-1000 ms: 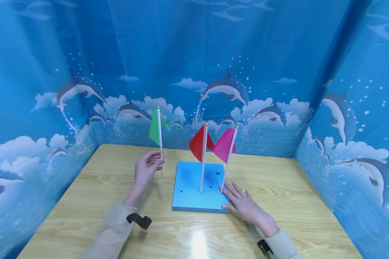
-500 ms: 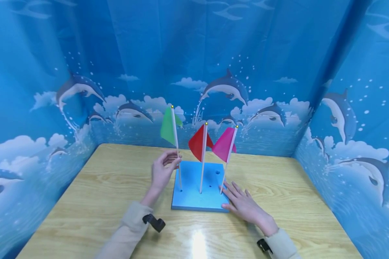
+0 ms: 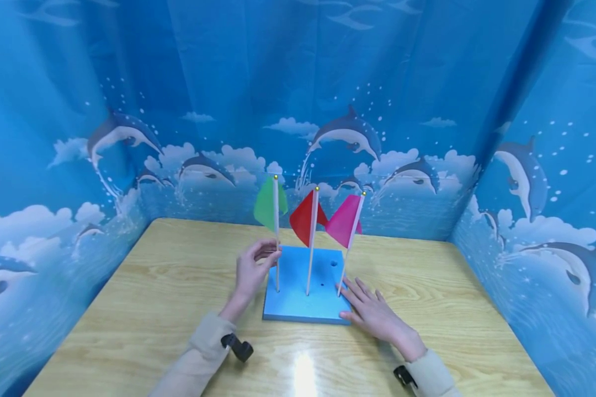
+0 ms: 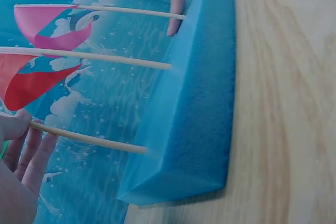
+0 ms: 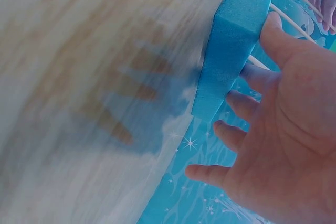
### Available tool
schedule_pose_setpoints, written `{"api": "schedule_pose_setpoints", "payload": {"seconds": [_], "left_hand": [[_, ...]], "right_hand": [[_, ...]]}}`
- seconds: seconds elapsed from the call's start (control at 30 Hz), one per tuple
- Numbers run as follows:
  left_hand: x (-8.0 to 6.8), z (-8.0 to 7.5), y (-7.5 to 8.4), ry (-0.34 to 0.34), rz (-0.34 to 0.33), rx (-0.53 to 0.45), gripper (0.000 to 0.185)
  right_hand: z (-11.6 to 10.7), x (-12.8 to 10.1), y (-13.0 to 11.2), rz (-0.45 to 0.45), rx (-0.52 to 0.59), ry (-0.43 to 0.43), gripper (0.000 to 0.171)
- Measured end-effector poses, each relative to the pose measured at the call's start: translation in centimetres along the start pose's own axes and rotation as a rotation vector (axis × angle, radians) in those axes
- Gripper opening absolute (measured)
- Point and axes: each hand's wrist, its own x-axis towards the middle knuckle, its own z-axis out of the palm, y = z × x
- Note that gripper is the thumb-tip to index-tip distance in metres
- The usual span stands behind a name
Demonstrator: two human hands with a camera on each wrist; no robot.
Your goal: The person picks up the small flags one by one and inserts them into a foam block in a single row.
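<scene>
A blue foam block [image 3: 298, 300] lies on the wooden table [image 3: 154, 292]. Three small flags on thin wooden sticks stand in it: green [image 3: 267, 203] on the left, red [image 3: 304, 218] in the middle, pink [image 3: 342, 220] on the right. My left hand [image 3: 252, 270] pinches the green flag's stick [image 4: 89, 139] partway up, and the stick's foot is in the block's near-left hole. My right hand [image 3: 372, 313] lies flat with straight fingers at the block's near-right corner [image 5: 231, 51], thumb against its side. Two unfilled holes show on the block's top.
Blue dolphin-print curtains [image 3: 328, 110] wall the table at the back and on both sides. A glare spot [image 3: 305, 372] sits on the table near the front edge. Black wrist straps [image 3: 238, 347] show on both sleeves.
My left hand carried the green flag rightward from beside the block to over it, then lowered the stick upright into the near-left hole. The right hand stayed still.
</scene>
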Motion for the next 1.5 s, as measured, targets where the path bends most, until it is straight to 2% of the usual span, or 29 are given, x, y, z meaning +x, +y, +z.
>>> {"api": "schedule_pose_setpoints", "payload": {"seconds": [0.07,0.3,0.47,0.7,1.17,1.37,1.5], "left_hand": [[-0.1,0.1,-0.2,-0.008,-0.010,0.015,0.022],[-0.3,0.4,-3.7,-0.007,-0.014,0.160,0.018],[-0.6,0.6,-3.5,0.012,-0.040,0.197,0.017],[-0.6,0.5,-3.5,0.026,-0.035,0.194,0.017],[-0.4,0.6,-3.9,-0.014,-0.014,0.221,0.020],[-0.3,0.0,-3.7,-0.071,-0.032,0.259,0.025],[-0.2,-1.2,-3.6,-0.142,-0.063,0.394,0.036]], "right_hand": [[0.0,0.0,0.0,-0.001,-0.001,0.001,0.066],[-0.1,0.1,0.1,0.006,-0.006,-0.004,0.066],[-0.1,0.1,0.2,0.009,-0.005,-0.012,0.066],[0.0,0.2,0.2,0.006,-0.001,-0.007,0.066],[-0.1,0.5,0.3,0.008,0.048,0.005,0.067],[-0.2,0.5,0.4,0.016,0.094,0.015,0.070],[-0.5,0.4,0.7,0.014,0.106,0.074,0.073]]}}
